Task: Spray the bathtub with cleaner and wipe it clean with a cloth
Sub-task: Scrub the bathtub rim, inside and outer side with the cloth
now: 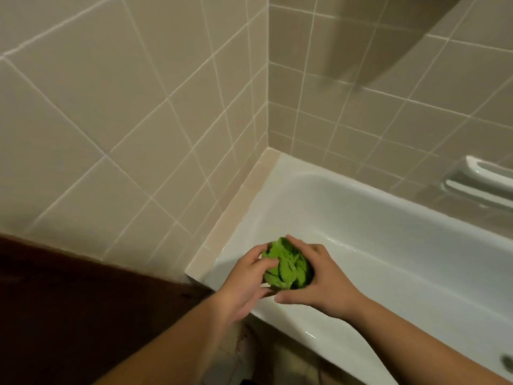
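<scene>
A bunched-up green cloth (287, 266) is held over the near corner of the white bathtub (361, 218). My right hand (322, 279) cups it from the right, with the thumb under it and the fingers curled over its top. From the left, my left hand (247, 276) grips the cloth with its fingers against the cloth's side. The tub's inner wall shines with wet streaks and drops near the hands. No spray bottle is in view.
Beige tiled walls (138, 120) meet at the tub's far corner. A white grab handle (485, 182) is fixed on the right wall above the tub. A dark brown surface (69, 301) lies at lower left. The drain fitting (508, 362) shows at the right edge.
</scene>
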